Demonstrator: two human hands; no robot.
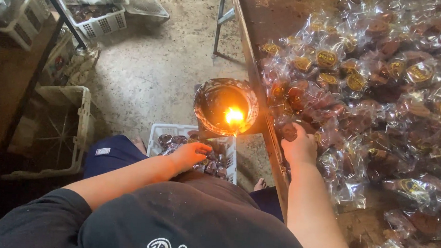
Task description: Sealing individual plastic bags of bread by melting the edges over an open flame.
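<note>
My left hand (190,153) reaches down over a white plastic basket (168,132) on the floor that holds several clear-wrapped brown sweets; its fingers rest on the packets, and whether it grips one is unclear. My right hand (298,143) is at the table's near edge, closed on a wrapped brown sweet (288,132). A metal bowl with a burning flame (234,115) stands between the two hands, against the table edge. The table (268,9) carries a large heap of wrapped sweets (385,98), some with round yellow labels.
An empty white crate (70,125) lies on the concrete floor at left. More white baskets (97,9) sit at the upper left, one with dark items. A metal stand leg (219,22) rises by the table. My dark shorts and black shirt fill the bottom.
</note>
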